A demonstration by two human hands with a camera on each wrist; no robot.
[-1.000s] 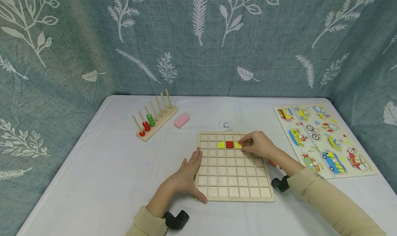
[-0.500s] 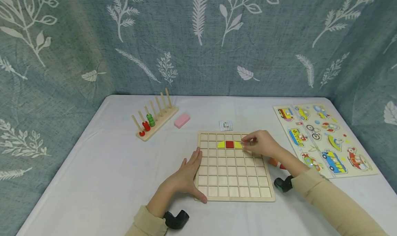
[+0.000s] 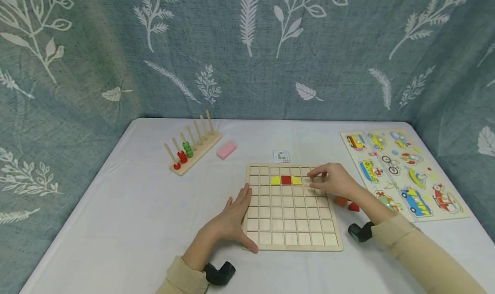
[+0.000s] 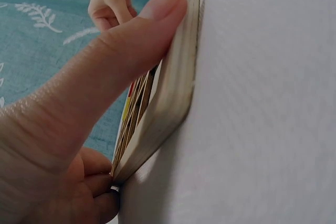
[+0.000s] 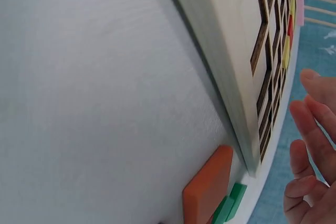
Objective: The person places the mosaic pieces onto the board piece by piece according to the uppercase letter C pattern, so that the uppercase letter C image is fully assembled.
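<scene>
A wooden grid board (image 3: 291, 213) lies on the white table. In one of its far rows sits a red square tile (image 3: 286, 180), with a yellow curved-edge tile (image 3: 276, 180) on its left and another yellow tile (image 3: 296, 180) on its right. My left hand (image 3: 231, 223) rests against the board's left edge, fingers extended, thumb (image 4: 126, 51) at the near left corner. Over the board's far right cells hovers my right hand (image 3: 334, 182); its thumb and forefinger stand apart with nothing between them, just right of the yellow tile.
Right of the board lie an orange block (image 5: 207, 187), a red piece (image 3: 353, 206) and green pieces (image 5: 236, 198). A small pattern card (image 3: 281, 156) lies beyond it. Further off are a pink block (image 3: 226, 150), a peg stand (image 3: 197, 154) with beads and a picture puzzle (image 3: 398, 173).
My right hand has let go of the right yellow tile and drawn back to the right, its fingertips parting. The left hand and board have stayed in place.
</scene>
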